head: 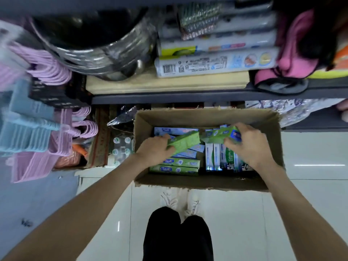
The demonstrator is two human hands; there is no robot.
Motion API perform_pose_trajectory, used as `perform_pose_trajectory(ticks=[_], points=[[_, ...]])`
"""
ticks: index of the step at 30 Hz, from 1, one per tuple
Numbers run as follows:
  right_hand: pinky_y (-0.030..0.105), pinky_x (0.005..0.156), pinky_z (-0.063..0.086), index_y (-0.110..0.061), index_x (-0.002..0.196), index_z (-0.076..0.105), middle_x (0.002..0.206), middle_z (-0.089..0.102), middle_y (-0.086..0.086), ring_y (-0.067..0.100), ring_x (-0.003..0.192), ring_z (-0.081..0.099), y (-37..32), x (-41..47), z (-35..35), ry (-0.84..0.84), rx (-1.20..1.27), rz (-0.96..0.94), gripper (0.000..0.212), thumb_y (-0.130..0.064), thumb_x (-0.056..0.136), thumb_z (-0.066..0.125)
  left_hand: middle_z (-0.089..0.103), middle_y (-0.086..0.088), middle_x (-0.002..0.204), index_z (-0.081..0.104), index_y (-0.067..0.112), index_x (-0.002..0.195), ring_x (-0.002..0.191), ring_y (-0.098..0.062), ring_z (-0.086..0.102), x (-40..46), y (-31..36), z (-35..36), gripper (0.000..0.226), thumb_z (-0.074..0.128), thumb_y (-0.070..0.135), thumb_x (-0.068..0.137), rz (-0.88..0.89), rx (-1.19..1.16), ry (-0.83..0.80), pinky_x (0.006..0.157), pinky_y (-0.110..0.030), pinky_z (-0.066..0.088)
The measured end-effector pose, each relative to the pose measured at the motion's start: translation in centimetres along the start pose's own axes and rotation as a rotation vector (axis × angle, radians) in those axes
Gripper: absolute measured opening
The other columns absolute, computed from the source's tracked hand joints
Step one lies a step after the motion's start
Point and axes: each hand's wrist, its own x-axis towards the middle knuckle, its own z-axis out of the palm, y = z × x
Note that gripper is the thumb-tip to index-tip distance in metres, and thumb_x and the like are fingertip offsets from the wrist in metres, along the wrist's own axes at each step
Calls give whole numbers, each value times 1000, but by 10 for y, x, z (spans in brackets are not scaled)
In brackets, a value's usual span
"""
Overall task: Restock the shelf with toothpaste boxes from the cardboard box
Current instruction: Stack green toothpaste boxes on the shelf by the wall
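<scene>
An open cardboard box [143,121] stands on the floor in front of the shelf. Inside lie several toothpaste boxes [180,163], green and blue-white, some flat and some standing on end. My left hand [154,149] grips a green toothpaste box [185,142] tilted up over the left half of the carton. My right hand [250,146] holds another green toothpaste box [218,135] by its blue end over the right half. The two held boxes nearly meet end to end.
The shelf [169,98] above the carton carries steel pots [98,53], long wrapped rolls [216,63] and pink slippers [293,53]. Pink and blue hangers [37,113] crowd the left side. White tiled floor [310,166] lies to the right, my shoes [178,202] below.
</scene>
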Motion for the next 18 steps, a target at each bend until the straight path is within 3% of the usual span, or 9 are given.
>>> perform_pose_trajectory(ticks=[2, 4, 6, 7, 10, 12, 14, 16, 18], points=[[28, 63, 36, -12, 100, 60, 78, 61, 7, 28, 69, 57, -10, -34, -49, 151, 117, 90, 33, -33, 77, 73, 64, -20, 101, 52, 9, 117, 93, -36, 60, -33, 9, -22, 35, 39, 34, 96, -153, -302, 29, 68, -34, 38], [24, 66, 39, -26, 96, 57, 75, 60, -7, 16, 70, 55, -27, -67, -97, 235, 402, 213, 29, -39, 76, 75, 64, -14, 101, 59, 13, 102, 93, -31, 60, -71, 22, -46, 27, 40, 32, 97, -268, -658, 87, 64, -30, 32], [19, 74, 45, -36, 89, 54, 77, 63, -18, 2, 72, 57, -51, -90, -140, 326, 793, 264, 26, -38, 75, 76, 67, 7, 91, 62, 27, 93, 82, -12, 62, -113, 39, -76, 24, 50, 48, 90, -338, -970, 129, 62, -23, 37], [23, 78, 48, -37, 87, 54, 78, 64, -19, 0, 73, 57, -65, -101, -159, 366, 937, 276, 23, -35, 77, 75, 67, 18, 83, 63, 32, 92, 77, -3, 63, -134, 48, -90, 26, 57, 56, 83, -326, -1068, 131, 61, -20, 42], [35, 89, 46, -28, 100, 58, 87, 65, -14, 4, 81, 59, -109, -122, -205, 421, 1272, 303, 20, -30, 83, 67, 70, 18, 86, 62, 36, 94, 85, -2, 66, -187, 75, -130, 30, 76, 47, 71, -162, -1118, 185, 67, -15, 49], [36, 92, 44, -17, 121, 54, 101, 63, -3, 10, 90, 59, -137, -129, -228, 366, 1494, 362, 34, -28, 89, 61, 69, 13, 95, 58, 33, 101, 90, -5, 64, -216, 89, -155, 41, 82, 36, 68, -110, -1097, 253, 75, -20, 48], [37, 87, 45, -17, 116, 55, 104, 63, 0, 15, 94, 58, -165, -133, -249, 260, 1627, 355, 36, -33, 85, 60, 70, 16, 88, 58, 28, 100, 84, 1, 64, -243, 100, -177, 42, 84, 26, 67, -75, -1121, 331, 71, -16, 47], [31, 76, 50, -18, 105, 56, 90, 68, -6, 11, 86, 62, -193, -134, -263, 177, 1699, 313, 35, -37, 76, 62, 70, 18, 80, 58, 28, 94, 73, 9, 63, -266, 108, -192, 38, 83, 16, 68, -36, -1179, 353, 63, -7, 45], [22, 64, 53, -18, 105, 53, 79, 70, -11, 5, 74, 64, -218, -132, -268, 138, 1754, 293, 37, -38, 75, 63, 71, 10, 87, 59, 24, 99, 74, 5, 66, -283, 112, -201, 41, 83, 13, 67, 0, -1249, 316, 64, -9, 47]])
